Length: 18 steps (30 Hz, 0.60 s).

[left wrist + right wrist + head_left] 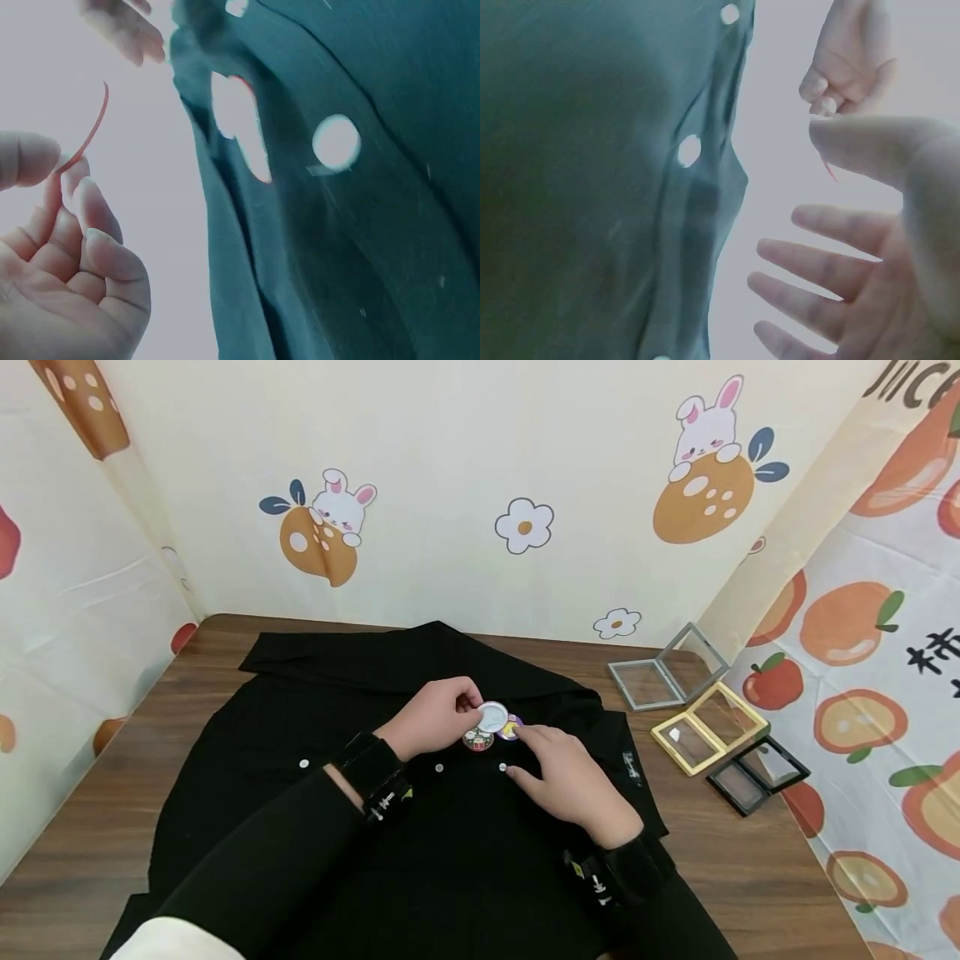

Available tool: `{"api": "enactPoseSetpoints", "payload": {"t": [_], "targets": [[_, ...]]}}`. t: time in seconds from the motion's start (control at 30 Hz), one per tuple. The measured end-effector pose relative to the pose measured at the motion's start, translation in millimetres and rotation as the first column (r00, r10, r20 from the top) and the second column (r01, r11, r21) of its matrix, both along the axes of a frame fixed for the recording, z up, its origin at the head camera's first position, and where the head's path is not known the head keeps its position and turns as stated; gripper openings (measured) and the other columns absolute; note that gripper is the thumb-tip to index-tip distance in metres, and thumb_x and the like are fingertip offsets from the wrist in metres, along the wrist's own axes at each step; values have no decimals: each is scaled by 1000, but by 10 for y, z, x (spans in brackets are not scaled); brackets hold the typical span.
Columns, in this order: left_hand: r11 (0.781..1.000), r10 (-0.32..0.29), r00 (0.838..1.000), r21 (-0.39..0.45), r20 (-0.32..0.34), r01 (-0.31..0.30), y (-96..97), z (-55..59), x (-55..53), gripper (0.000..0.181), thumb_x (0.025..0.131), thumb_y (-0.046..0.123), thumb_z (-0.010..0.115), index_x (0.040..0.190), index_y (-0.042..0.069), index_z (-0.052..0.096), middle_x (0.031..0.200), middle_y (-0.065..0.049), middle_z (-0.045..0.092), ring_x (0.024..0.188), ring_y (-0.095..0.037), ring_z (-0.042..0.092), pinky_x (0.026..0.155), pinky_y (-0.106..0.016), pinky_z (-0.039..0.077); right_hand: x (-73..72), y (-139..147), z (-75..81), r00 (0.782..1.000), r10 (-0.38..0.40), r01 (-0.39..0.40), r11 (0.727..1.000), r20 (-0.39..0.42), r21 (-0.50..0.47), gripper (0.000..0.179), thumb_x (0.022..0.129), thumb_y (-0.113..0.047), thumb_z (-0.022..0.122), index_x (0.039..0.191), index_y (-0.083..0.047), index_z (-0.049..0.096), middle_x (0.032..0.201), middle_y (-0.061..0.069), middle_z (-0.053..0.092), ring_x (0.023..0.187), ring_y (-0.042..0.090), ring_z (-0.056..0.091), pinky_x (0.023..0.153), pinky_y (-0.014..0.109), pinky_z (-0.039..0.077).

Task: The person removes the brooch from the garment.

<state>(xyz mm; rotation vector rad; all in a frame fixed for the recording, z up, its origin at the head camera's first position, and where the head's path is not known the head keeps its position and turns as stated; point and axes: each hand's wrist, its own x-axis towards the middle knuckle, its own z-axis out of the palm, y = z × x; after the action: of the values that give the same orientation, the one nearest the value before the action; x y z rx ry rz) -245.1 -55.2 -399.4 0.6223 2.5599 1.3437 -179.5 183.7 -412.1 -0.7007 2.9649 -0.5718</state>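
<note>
My left hand [431, 720] pinches a round badge [492, 718] between thumb and fingers, its pale whitish face showing from above. In the left wrist view this badge [97, 131] appears edge-on as a thin red curve. Below it, a green and red patterned badge [478, 742] and a purple and yellow badge [513, 728] lie on a black shirt [225, 785], partly covered by the held one. My right hand [566, 777] is open, fingertips right at the purple badge and thumb beside a white shirt button [502, 767]. The right wrist view shows its fingers [810, 262] spread and straight.
Open hinged cases with clear panes stand on the wooden table [75, 827] at the right: grey [666, 680], yellow [708, 732] and black [750, 774]. A printed cloth [450, 460] hangs behind and at both sides. More white buttons [303, 763] run along the shirt.
</note>
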Motion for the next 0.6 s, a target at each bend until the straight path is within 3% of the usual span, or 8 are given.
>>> {"api": "enactPoseSetpoints", "payload": {"t": [0.13,0.33,0.47,0.6], "targets": [[993,50,999,111,10,-51,-74,32,125,5,100,18,67,96,15,68,92,-1,66,82,-19,62,71,-35,53,-24,-145,106,1000,-17,14,984,-19,-178,46,102,-34,67,142,-11,61,135,2,63,124,19,60,104,45,48],[952,125,992,278,24,-126,-197,23,290,6,98,16,70,93,13,68,93,-3,66,81,-22,61,71,-39,51,-52,-342,242,998,-22,-2,916,-56,-401,32,101,-25,69,131,-12,67,111,-2,69,101,11,64,88,46,56],[930,132,991,345,14,-129,-248,27,396,5,98,15,71,93,13,69,93,-3,66,79,-23,59,69,-37,50,-52,-402,261,996,-23,-20,872,-81,-490,27,101,-23,70,125,-11,70,102,-4,67,90,10,61,79,46,57],[918,100,995,386,-13,-87,-300,72,516,5,97,13,71,93,12,70,90,-4,67,75,-23,59,65,-33,50,-37,-425,229,992,19,-83,834,-121,-546,25,98,-20,75,121,-11,71,98,-4,67,86,14,60,75,42,54]]}}
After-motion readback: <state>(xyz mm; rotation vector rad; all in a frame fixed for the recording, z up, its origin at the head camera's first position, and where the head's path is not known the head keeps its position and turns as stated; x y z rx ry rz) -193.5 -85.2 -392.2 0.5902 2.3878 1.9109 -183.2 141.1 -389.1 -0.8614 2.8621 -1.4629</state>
